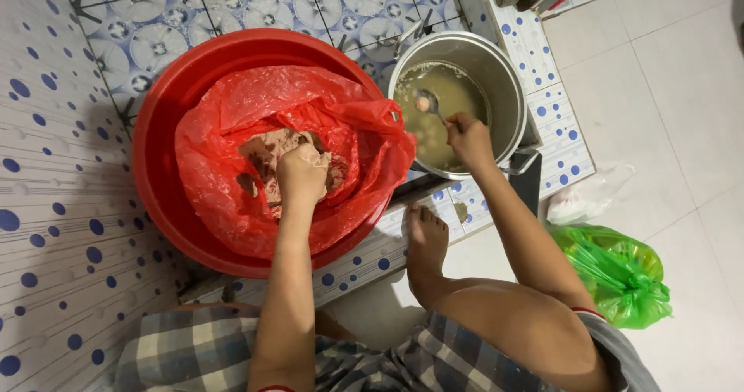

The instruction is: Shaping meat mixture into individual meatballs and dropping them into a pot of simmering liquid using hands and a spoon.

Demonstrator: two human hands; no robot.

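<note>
Red plastic basin (159, 140) at centre-left, lined w/ red bag (364, 140); pinkish meat paste (271, 148) heaped inside. Steel pot (496, 66) of cloudy broth sits upper right, just beside basin. Left hand (301, 176) is clenched in the paste. Right hand (469, 138) grips spoon (430, 105), handle angled up-left over broth, lump in bowl.

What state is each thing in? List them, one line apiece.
Red basin: upright, lined with the bag.
Red plastic bag: spread open, pinkish paste inside.
Pinkish paste: lumped under the left hand.
Left hand: closed, pressed into the paste.
Metal pot: uncovered, filled with cloudy broth.
Spoon: in the pot, bowl loaded.
Right hand: gripping the spoon.
Green bag: on the floor, bunched shut.
</note>
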